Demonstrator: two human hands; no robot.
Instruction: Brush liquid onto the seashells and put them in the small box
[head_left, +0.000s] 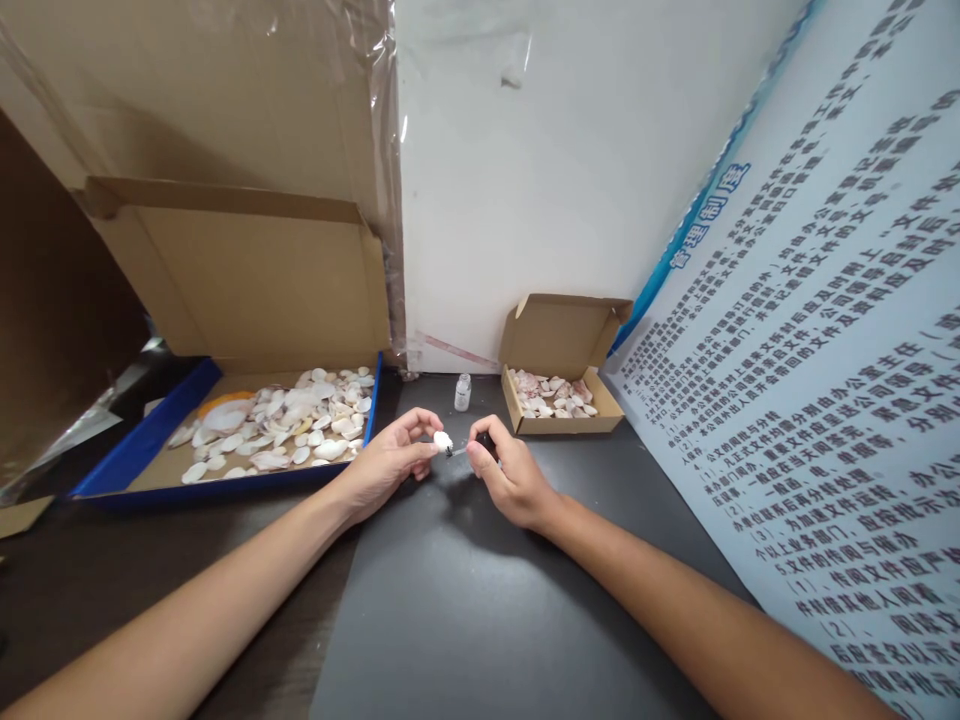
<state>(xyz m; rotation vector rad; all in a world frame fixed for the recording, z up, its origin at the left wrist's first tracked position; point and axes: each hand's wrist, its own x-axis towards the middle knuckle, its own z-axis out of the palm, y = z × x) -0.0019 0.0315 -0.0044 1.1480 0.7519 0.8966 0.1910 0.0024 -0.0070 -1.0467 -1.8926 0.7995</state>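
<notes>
My left hand (399, 455) is closed, pinching a small white shell (443, 440) between thumb and fingers. In my right hand (512, 475) is a black-capped applicator brush (484, 440); its thin stem points left, and the tip meets or nearly meets the shell's lower edge. Something small and dark shows at that edge, too small to name. A small clear bottle (463, 393) with a white label stands upright just behind my hands, with no cap on it.
On the left, an open cardboard box (247, 270) stands behind a blue-edged tray (150, 475) of many shells (300, 415). A smaller open carton (570, 425) at the back right holds more shells (551, 392). A printed board (825, 400) leans along the right side; a white panel (577, 150) rises behind.
</notes>
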